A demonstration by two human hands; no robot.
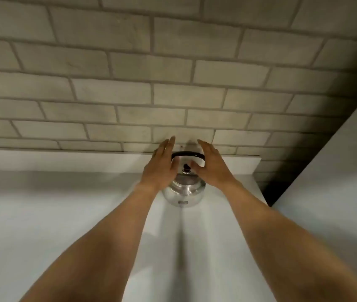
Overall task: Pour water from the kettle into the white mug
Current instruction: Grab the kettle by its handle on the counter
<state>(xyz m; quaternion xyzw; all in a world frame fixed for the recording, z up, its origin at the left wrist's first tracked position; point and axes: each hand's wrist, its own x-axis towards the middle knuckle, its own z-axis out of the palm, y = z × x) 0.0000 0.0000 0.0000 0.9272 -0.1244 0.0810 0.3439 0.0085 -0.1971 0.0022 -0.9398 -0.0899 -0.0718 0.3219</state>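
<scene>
Left of the kettle [184, 192], left hand [160, 168] hovers, fingers spread, gripping nothing. Kettle sits on the white counter [42, 214] against the brick wall [173, 73], black handle [187, 154] upright over the lid knob [186, 167]. Right of the kettle, right hand [211, 166] also loose, thumb near the knob. No mug in view. Risk: grabbing the shiny body rather than the handle, so it slips or tips.

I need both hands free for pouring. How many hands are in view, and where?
2. The left hand is open at the kettle's left side; the right hand is open at its right. Neither grips the black handle.
</scene>
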